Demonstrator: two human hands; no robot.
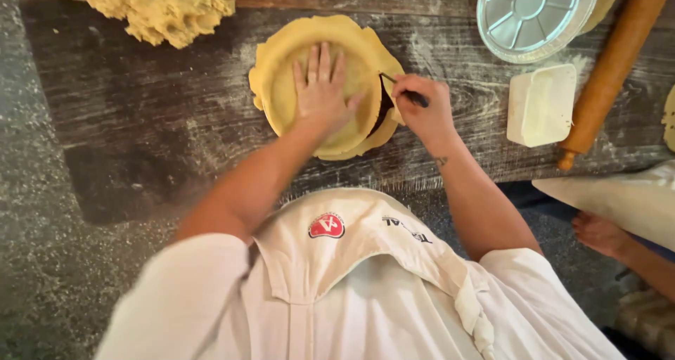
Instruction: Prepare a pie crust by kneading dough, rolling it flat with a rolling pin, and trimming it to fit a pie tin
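Left hand (320, 93) lies flat, fingers spread, on the dough round (281, 65); right hand (425, 110) (just right of it) grips a dark knife (401, 89) at its edge.

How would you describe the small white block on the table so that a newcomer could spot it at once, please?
Start at the dark floured wooden table and go to its right side, where a wooden rolling pin lies slanted. Just left of the pin, below the upturned foil pie tin, sits the white block. It alone is pale, squarish and flat-sided.
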